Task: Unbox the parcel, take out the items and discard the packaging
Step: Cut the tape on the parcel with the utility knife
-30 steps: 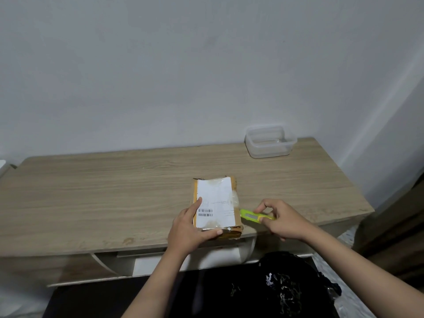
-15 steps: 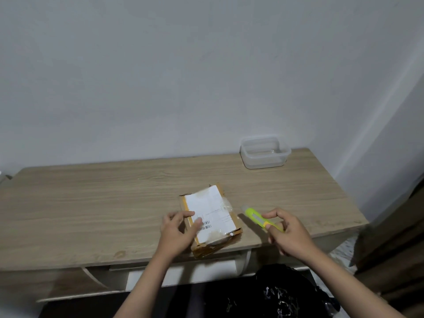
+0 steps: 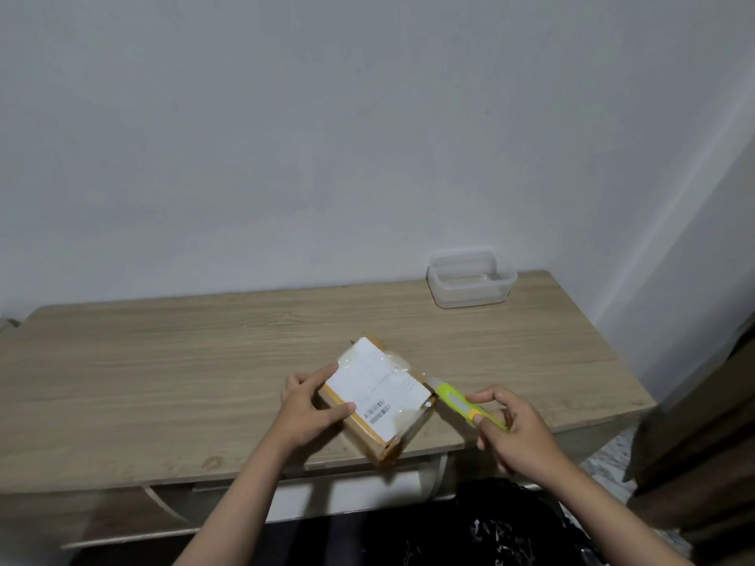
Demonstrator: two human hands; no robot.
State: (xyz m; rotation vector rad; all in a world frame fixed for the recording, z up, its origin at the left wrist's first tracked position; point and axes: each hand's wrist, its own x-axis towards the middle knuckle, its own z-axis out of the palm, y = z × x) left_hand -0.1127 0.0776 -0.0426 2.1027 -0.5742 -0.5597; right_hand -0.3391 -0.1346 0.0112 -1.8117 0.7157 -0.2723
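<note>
A small brown cardboard parcel (image 3: 378, 396) with a white shipping label and clear tape lies turned at an angle near the front edge of the wooden table (image 3: 163, 381). My left hand (image 3: 312, 406) grips its left side, thumb on the label. My right hand (image 3: 510, 430) holds a yellow-green utility knife (image 3: 457, 402), whose tip touches the parcel's right corner.
A clear plastic container (image 3: 472, 283) stands at the back right of the table against the white wall. A black bag (image 3: 510, 529) sits on the floor below the table's front edge. Dark wooden furniture (image 3: 702, 443) rises at the right.
My left hand has rotated the parcel so its long side runs diagonally. My right hand lifted the knife and brought its tip to the parcel's right corner.
</note>
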